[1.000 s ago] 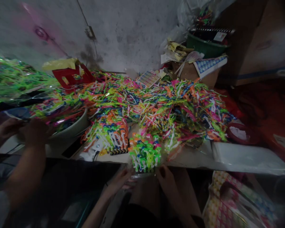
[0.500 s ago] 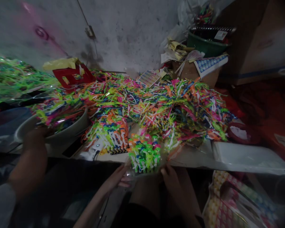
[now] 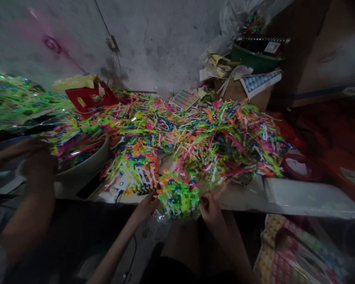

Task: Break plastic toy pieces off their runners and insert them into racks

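A block of small green, white, orange and blue plastic figures [image 3: 180, 197] sits at the table's front edge, above my lap. Clear plastic, apparently a bag [image 3: 161, 216], wraps its lower side. My left hand [image 3: 147, 206] pinches the left edge of this plastic. On the other side, my right hand [image 3: 209, 210] has its fingers curled at the right edge of the wrapping. Just left of the block, more figures stand in rows [image 3: 143, 173] on the table. The fingertips of both hands are partly hidden in the dim light.
A heap of colourful plastic strips [image 3: 195, 126] covers much of the table. A white basin [image 3: 85, 163] of similar pieces stands left, with other people's arms [image 3: 37, 173] beside it. A red crate [image 3: 90, 96], a green tub [image 3: 254, 59] and a white flat package [image 3: 310, 197] surround the heap.
Both my hands have moved up slightly along the sides of the wrapped figures, and the right fingers are more curled. Another person's arm has come in at the left over the basin.
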Action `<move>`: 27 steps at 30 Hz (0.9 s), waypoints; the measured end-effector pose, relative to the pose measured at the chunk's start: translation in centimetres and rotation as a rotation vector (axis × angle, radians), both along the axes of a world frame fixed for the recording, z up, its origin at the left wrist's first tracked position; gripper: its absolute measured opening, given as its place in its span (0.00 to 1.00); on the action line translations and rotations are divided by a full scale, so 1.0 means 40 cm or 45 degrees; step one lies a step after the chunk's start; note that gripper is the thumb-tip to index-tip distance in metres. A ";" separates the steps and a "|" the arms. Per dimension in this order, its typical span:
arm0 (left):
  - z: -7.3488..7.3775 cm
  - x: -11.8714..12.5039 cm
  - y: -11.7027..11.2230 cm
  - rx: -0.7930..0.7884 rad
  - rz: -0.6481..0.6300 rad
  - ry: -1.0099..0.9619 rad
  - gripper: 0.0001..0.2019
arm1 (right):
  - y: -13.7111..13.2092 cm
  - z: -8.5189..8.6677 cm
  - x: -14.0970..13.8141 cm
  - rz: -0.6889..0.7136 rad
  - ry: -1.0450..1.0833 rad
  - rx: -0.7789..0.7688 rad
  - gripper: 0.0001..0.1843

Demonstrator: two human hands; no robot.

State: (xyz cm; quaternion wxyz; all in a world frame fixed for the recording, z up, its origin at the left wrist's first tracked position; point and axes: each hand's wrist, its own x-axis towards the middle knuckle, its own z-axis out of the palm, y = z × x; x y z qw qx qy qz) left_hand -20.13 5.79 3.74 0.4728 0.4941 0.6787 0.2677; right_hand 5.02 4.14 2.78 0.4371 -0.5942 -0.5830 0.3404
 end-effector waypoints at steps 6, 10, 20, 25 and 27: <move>-0.006 0.009 0.030 0.157 -0.057 0.177 0.14 | 0.014 -0.036 0.006 0.110 -0.064 0.013 0.15; 0.003 0.014 0.039 0.236 -0.081 0.229 0.14 | 0.023 -0.046 0.012 0.078 -0.320 -0.019 0.17; 0.026 0.032 0.066 0.382 -0.008 0.128 0.08 | 0.117 0.028 0.007 0.188 -0.689 -0.169 0.10; 0.011 0.042 0.083 0.423 0.108 0.061 0.06 | 0.143 0.019 -0.005 0.112 -0.445 -0.169 0.10; 0.007 0.047 0.089 0.432 0.153 0.026 0.07 | 0.147 0.017 -0.008 0.075 -0.318 -0.060 0.11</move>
